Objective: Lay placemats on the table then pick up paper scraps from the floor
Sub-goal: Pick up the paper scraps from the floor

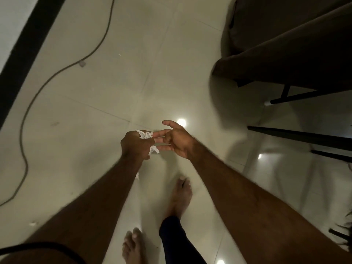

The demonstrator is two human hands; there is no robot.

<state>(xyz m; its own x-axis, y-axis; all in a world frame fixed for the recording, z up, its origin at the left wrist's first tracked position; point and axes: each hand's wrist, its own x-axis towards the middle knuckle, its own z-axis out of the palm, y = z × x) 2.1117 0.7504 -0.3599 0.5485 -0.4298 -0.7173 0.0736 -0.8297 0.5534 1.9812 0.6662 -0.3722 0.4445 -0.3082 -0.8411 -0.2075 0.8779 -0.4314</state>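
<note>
Two hands meet above the tiled floor [95, 92]: the left hand [135, 144] is fisted around white paper scraps [145, 134], mostly hidden inside; the right hand [176, 139] is spread, fingertips touching them. Chair legs [297, 135] crowd the right; the floor lies open leftward.

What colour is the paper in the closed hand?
White: the crumpled paper in the left hand, seen in the head view.

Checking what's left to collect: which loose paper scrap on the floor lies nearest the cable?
The scrap touching the cable, upper left; the others lie apart from it.
</note>
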